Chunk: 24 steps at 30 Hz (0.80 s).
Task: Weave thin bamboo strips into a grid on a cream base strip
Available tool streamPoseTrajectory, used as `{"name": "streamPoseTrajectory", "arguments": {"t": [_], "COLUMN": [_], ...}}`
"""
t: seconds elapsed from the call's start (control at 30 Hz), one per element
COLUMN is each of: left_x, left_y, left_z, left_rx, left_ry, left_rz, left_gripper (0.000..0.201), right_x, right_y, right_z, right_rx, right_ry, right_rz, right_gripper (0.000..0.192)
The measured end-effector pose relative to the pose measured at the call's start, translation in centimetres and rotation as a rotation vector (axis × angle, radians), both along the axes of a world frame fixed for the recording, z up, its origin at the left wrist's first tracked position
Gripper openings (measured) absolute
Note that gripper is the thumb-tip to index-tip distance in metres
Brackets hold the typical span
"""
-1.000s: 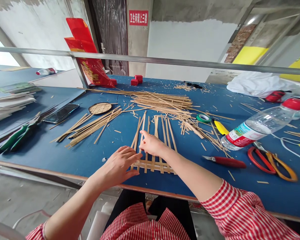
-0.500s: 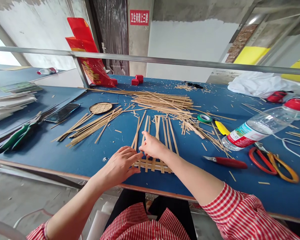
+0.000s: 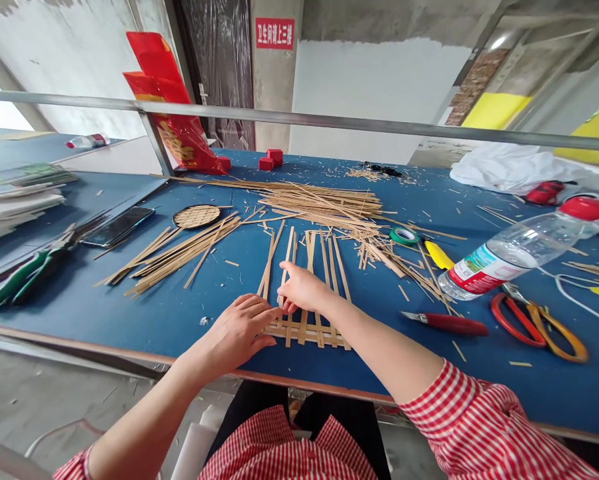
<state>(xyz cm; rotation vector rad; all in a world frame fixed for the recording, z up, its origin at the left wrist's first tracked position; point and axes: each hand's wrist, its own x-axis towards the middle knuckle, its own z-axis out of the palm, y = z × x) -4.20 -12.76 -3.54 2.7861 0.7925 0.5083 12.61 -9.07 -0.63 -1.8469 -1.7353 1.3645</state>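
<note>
Thin bamboo strips stand fanned away from me, crossed near the table's front edge by a few strips in a small open weave [image 3: 312,331]. My left hand [image 3: 242,330] lies over the left end of the weave, its fingers outstretched and fingertips touching the strips. Just right of it, my right hand [image 3: 303,290] pinches a bamboo strip [image 3: 288,247] between thumb and forefinger; its lower fingers are curled and partly hidden. A round woven mat [image 3: 196,216] with a dark rim rests on the blue table beyond my left hand.
Loose strips [image 3: 324,203] are piled behind the weave, with another bundle [image 3: 179,260] to the left. On the right are a red-handled knife [image 3: 454,324], scissors [image 3: 556,330], a tilted water bottle [image 3: 499,263] and green tape [image 3: 403,235]. Pliers [image 3: 24,280] and a phone [image 3: 119,225] lie left.
The view has shifted slightly, so the table things appear a little farther left. My hands keep nearly the same pose at the weave, the right one still pinching a strip.
</note>
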Motion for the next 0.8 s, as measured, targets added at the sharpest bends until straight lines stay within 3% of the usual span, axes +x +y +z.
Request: {"name": "streamPoseTrajectory", "arguments": {"t": [0.2,0.5,0.8], "left_x": [0.1,0.4,1.7], "left_y": [-0.2,-0.9,-0.7], "left_z": [0.6,1.0,2.6], "left_rx": [-0.032,-0.051,0.122], "left_ry": [0.01,0.061,0.289], "left_rz": [0.003,0.095,0.041], "left_gripper": [0.039,0.012,0.014], "right_x": [-0.1,0.3,0.5], "right_y": [0.3,0.0,-0.7], "right_z": [-0.4,0.5,1.1], "right_rx": [-0.027,0.034,0.023], "right_ry": [0.077,0.0,0.095], "right_rz": [-0.018,-0.001,0.02], "right_gripper": [0.064,0.058,0.056]}}
